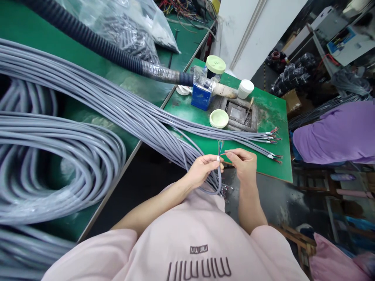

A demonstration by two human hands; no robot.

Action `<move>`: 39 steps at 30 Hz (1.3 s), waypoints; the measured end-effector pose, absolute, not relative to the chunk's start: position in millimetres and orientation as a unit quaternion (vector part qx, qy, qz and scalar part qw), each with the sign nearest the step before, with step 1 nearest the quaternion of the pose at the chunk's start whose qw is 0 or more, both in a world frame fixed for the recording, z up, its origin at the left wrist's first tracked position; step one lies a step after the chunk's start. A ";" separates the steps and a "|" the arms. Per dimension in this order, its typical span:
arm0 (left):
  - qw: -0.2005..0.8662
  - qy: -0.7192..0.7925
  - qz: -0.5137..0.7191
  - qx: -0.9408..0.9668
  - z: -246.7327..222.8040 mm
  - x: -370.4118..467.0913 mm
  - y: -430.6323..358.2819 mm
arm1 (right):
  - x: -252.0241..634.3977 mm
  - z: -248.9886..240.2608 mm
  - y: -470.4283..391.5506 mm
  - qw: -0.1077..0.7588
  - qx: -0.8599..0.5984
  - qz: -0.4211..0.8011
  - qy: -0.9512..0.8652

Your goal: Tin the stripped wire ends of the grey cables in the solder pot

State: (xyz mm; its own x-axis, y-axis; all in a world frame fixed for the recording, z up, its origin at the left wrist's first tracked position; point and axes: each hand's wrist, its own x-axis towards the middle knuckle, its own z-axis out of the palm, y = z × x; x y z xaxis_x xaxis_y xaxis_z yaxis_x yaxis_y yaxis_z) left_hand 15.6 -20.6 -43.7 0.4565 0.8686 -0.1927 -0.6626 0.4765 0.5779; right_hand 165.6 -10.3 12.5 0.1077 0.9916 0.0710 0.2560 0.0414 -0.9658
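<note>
My left hand pinches a grey cable just below its white-wrapped end, and the cable bends down in a loop beneath. Thin coloured wires fan upward out of that end. My right hand has thumb and finger closed on a reddish wire drawn out to the side. Beyond my hands, a bundle of grey cables crosses the green table, their stripped ends showing red and dark wire tips. More cable ends hang below my left hand, partly hidden.
A solder pot sits on the table beside a pale green dish, a white tub and a blue box holding a ribbed hose. Coiled cables lie at left. A person in purple is at right.
</note>
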 end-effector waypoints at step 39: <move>0.763 0.298 0.490 0.299 -37.4 22.2 -19.5 | 150.3 31.6 3.8 0.474 -0.534 0.260 -0.650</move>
